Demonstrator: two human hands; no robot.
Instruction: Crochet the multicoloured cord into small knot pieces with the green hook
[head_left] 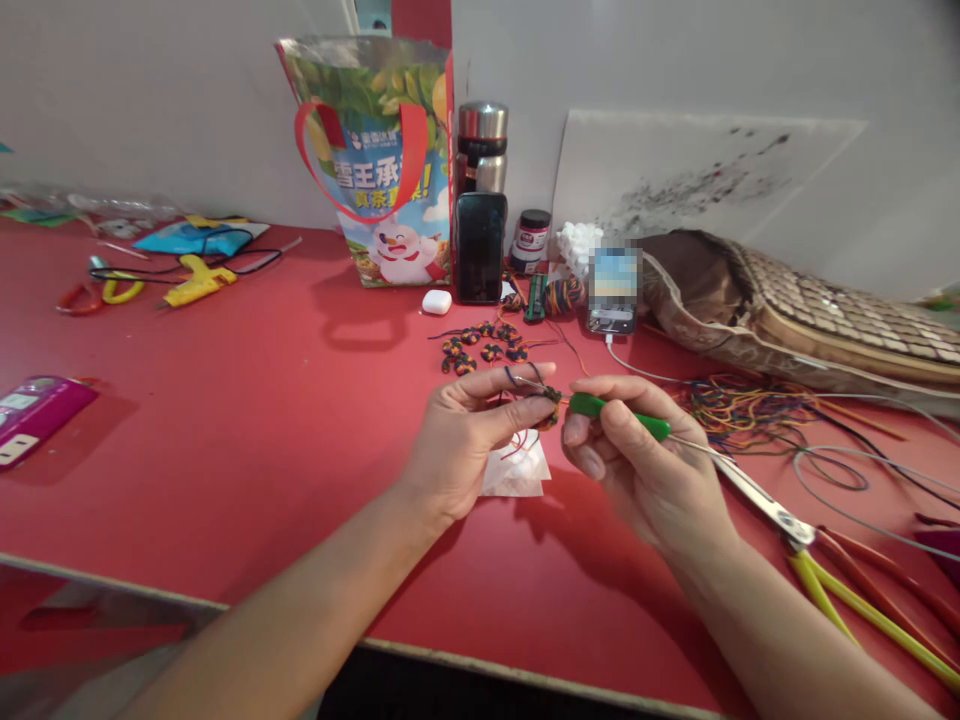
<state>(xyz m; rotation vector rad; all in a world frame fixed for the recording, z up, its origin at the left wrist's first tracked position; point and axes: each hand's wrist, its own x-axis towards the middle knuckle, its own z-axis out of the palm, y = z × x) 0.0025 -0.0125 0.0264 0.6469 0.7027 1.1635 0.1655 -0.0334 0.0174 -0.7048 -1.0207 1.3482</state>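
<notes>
My left hand (469,430) is closed in a pinch on a small multicoloured cord knot (550,400) above the red table (247,430). My right hand (637,465) is wrapped round a green-handled tool (619,412) whose thin metal tip points into that knot. Thin cord ends loop out of the knot between my fingers. A small white paper piece (517,472) lies on the table under my left hand. Several finished knots (484,348) lie just beyond my hands.
A printed paper bag (375,160), a black phone (480,247), a flask (482,145) and a small jar (532,238) stand at the back. Loose coloured cords (750,410) and pliers (817,545) lie right; a yellow glue gun (196,283) and scissors (112,290) left.
</notes>
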